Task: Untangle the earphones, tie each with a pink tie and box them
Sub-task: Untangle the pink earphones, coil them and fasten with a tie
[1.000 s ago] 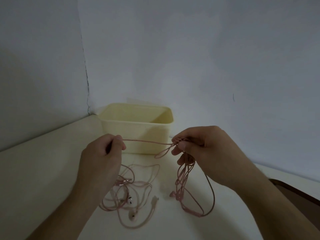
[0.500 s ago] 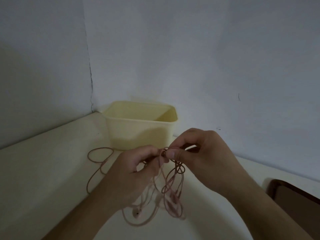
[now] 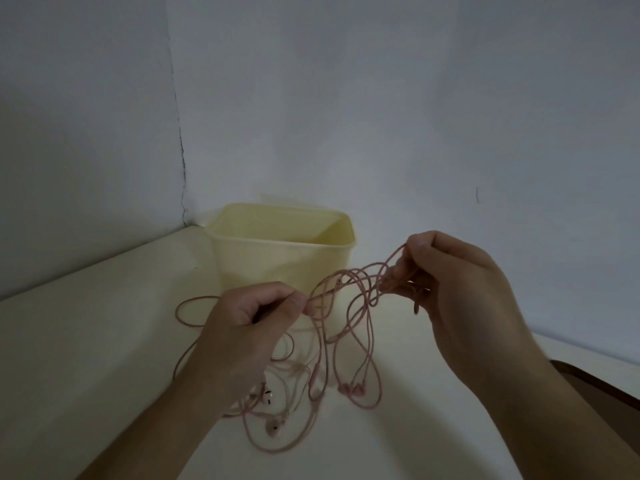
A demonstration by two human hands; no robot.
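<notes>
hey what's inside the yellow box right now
Only the upper inside walls of the yellow box show, and they look bare. Its front wall hides the floor, so I can't tell whether anything lies inside. The tangled pink earphones are outside it, held by both hands.

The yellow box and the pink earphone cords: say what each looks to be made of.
Yellow box: probably moulded plastic, matte to satin; thin even walls, rounded corners, rolled rim, slightly translucent glow. Pink earphone cords: likely rubbery plastic-sheathed wire, smooth and dull; thin, limp loops that droop between the left hand and right hand.
</notes>
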